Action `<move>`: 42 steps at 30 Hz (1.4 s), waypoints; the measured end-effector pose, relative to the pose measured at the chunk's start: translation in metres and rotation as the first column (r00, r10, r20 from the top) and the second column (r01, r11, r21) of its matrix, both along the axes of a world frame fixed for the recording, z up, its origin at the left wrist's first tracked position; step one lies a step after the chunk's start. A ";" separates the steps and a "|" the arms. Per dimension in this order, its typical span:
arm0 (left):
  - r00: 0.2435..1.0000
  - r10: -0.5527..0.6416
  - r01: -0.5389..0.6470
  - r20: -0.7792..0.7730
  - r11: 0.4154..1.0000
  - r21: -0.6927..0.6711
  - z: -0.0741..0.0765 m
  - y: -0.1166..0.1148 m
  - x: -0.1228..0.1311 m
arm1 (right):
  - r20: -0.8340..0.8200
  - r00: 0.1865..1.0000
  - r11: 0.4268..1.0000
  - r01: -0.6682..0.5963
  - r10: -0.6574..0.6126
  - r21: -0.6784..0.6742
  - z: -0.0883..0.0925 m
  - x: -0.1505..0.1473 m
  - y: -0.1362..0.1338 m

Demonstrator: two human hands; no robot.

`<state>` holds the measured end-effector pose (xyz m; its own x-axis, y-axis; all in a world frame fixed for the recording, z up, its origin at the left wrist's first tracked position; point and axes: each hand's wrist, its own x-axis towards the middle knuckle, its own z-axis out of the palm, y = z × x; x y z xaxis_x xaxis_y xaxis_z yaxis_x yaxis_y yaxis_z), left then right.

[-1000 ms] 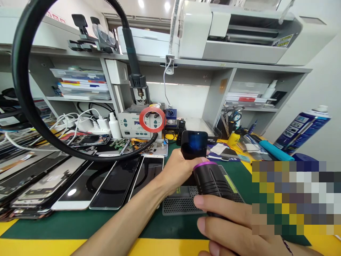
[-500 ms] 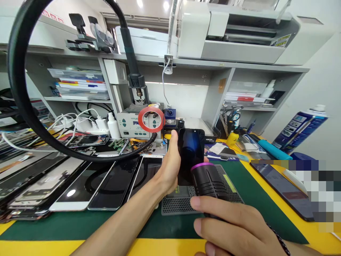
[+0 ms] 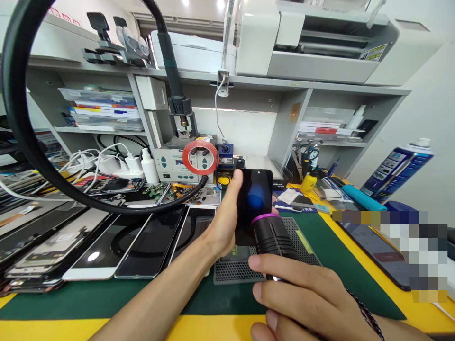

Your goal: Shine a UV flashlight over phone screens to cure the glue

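— First entry?
— Black phone (image 3: 254, 196): screen toward the wearer, round blue glow on it, held up above the grey perforated mat (image 3: 241, 274). Grip by the left hand (image 3: 224, 225): thumb along the phone's left edge, fingertips just visible at its right edge; other fingers hidden behind, spread or together, cannot tell.

— In front of the phone?
— Flashlight (image 3: 277, 237), black, ribbed, purple rim toward the screen; contact with the screen, cannot tell. Clasped in the right hand (image 3: 305, 289), fingers curled round the barrel, the upper two slightly apart, thumb hidden. Braided bracelet (image 3: 365, 312) at that wrist.

— Below the phone?
— Under the perforated mat, green mat (image 3: 213, 299); under that, yellow table (image 3: 209, 328).

— Left of the phone?
— Three phones (image 3: 151, 248) in a row, flat, screens up; beyond, pile of screen parts (image 3: 59, 241).

— Behind the phone, to its left?
— Grey machine (image 3: 166, 165), red tape roll (image 3: 186, 158) at its front; looping black hose (image 3: 16, 94).

— Right of the phone?
— Yellow bottle (image 3: 308, 183), near; blue spray can (image 3: 398, 166), well apart. Dark slab (image 3: 373, 253), flat, partly masked by a blurred patch.

— Above and behind the phone?
— Grey shelf (image 3: 286, 121), bearing a white printer (image 3: 323, 67).
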<state>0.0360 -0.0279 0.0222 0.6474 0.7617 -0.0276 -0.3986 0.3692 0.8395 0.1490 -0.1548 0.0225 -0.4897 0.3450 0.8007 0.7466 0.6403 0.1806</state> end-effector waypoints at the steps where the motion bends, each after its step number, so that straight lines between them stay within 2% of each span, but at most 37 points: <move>1: 0.999 0.016 -0.015 -0.030 0.999 0.032 -0.002 0.000 0.000 | -0.002 1.000 1.000 0.004 -0.004 0.002 -0.001 0.000 0.000; 4: 0.991 0.059 -0.043 -0.124 0.991 0.128 -0.006 0.000 0.000 | -0.013 1.000 1.000 0.012 -0.012 0.007 -0.004 0.001 0.003; 7: 0.984 0.033 -0.004 -0.177 0.987 0.162 -0.007 0.001 -0.001 | -0.051 0.999 1.000 -0.001 0.003 0.025 -0.009 0.000 0.008; 13: 0.987 -0.037 0.065 -0.156 0.982 0.178 -0.010 0.002 0.000 | -0.195 0.957 0.970 -0.188 0.216 0.151 -0.018 -0.006 0.020; 19: 0.987 0.079 -0.066 -0.137 0.993 0.095 -0.010 0.004 0.002 | -0.207 0.946 0.963 -0.221 0.250 0.152 -0.015 -0.007 0.021; 23: 0.999 0.012 -0.013 -0.049 1.000 -0.016 -0.005 0.003 0.000 | -0.186 0.957 0.971 -0.197 0.221 0.138 -0.016 -0.007 0.020; 27: 1.000 -0.003 0.004 0.016 0.998 -0.064 -0.001 0.002 -0.001 | -0.184 0.958 0.973 -0.201 0.220 0.117 -0.020 -0.009 0.020; 33: 0.990 -0.092 0.099 0.104 0.993 -0.060 -0.001 0.006 -0.006 | -0.192 0.932 0.951 -0.288 0.306 0.117 -0.032 -0.015 0.023; 38: 0.990 -0.107 0.111 0.096 0.993 -0.036 0.001 0.006 -0.008 | -0.258 0.918 0.953 -0.285 0.301 0.100 -0.041 -0.020 0.023; 42: 0.989 -0.110 0.115 0.094 0.992 -0.049 0.003 0.005 -0.008 | -0.239 0.916 0.946 -0.308 0.323 0.097 -0.041 -0.020 0.023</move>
<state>0.0284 -0.0231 0.0253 0.7302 0.6832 -0.0037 -0.4263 0.4599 0.7789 0.1294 -0.1314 -0.0182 -0.3489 0.1566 0.9240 0.5328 0.8442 0.0581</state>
